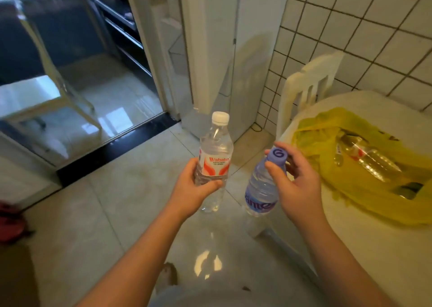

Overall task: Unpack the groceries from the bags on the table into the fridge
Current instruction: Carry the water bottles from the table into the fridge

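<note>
Single head view, angled forward-down, close over hands (floor point(112, 204) beyond).

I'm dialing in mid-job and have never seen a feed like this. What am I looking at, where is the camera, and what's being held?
There is no machine here: one wide-angle camera sits on a person's head, looking forward and down at their own bare arms. The left hand grips a clear water bottle with a white cap and a red label, upright, around its middle. The right hand holds a bluish bottle by its purple cap, so the bottle hangs tilted. To the right is a pale table with a yellow plastic bag lying open on it; at least one more bottle shows inside. A white chair stands behind the table against the tiled wall.
</note>
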Demonstrator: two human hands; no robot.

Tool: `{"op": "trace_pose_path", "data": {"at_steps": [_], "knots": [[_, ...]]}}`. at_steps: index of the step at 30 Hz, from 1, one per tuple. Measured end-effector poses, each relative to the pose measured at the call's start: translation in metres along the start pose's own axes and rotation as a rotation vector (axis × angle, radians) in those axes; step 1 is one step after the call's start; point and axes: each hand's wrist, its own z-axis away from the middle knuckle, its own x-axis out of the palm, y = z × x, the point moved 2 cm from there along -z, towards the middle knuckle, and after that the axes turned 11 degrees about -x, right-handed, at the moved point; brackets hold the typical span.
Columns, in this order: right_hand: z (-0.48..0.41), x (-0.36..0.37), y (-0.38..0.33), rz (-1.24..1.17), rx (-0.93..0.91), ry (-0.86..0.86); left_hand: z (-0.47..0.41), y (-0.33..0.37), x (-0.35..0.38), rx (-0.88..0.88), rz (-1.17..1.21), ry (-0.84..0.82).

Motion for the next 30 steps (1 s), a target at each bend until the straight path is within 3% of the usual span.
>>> {"op": "trace_pose_path", "data": {"at_steps": [17, 30], "knots": [[-0.012, 0.371, -0.102, -0.212, -0.097, -0.244, -0.019, -0.07, -0.377, 0.02, 0.113, 0.296], [-0.108, 0.505, -0.105, -0.165, -0.077, -0.335, -0.118, -0.059, -0.475, 0.006, 0.145, 0.352]]}}
